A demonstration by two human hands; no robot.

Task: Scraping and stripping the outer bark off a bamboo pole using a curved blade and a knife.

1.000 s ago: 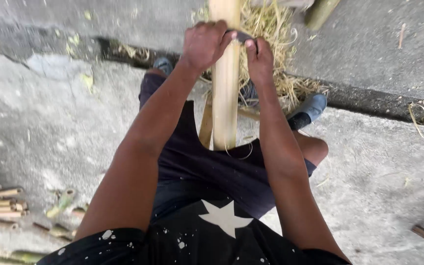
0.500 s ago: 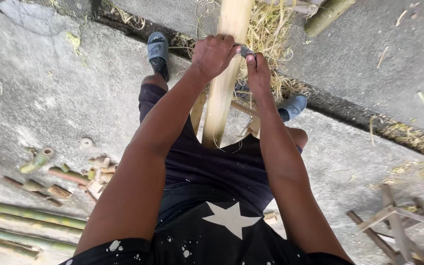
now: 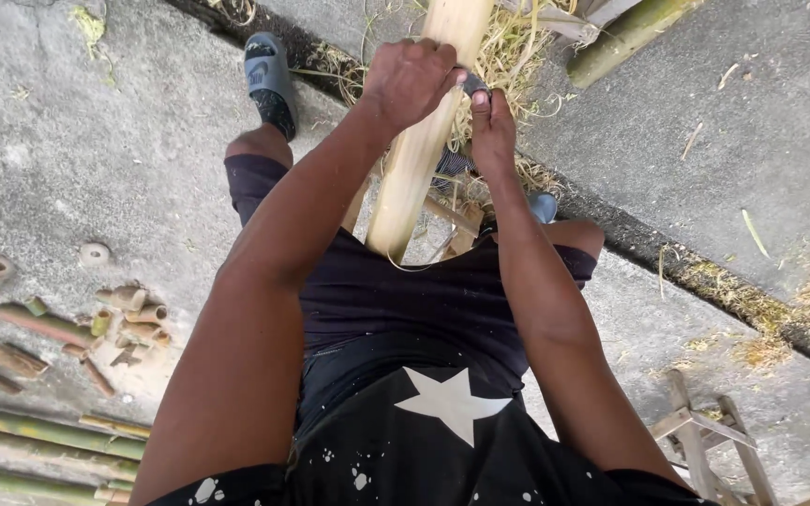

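A pale, peeled bamboo pole (image 3: 421, 141) leans from my lap up and away from me between my knees. My left hand (image 3: 409, 82) is closed over the pole near the top of the view. My right hand (image 3: 491, 126) sits just right of the pole, fingers shut on a small dark blade (image 3: 474, 86) pressed against the pole's surface. Thin straw-coloured shavings (image 3: 517, 66) lie behind the pole. I sit in dark shorts and a dark shirt with a white star, with a grey sandal (image 3: 269, 80) on my left foot.
Short cut bamboo pieces (image 3: 124, 323) lie scattered on the concrete at left, with long green bamboo stalks (image 3: 44, 436) below them. A small wooden frame (image 3: 705, 440) stands at lower right. A dark drain gap (image 3: 686, 272) crosses the ground. A green stalk (image 3: 625, 37) lies at top.
The view has swung left and down, bringing the cut bamboo pieces and the wooden frame into sight. Both hands keep their grip at the same spot on the pole.
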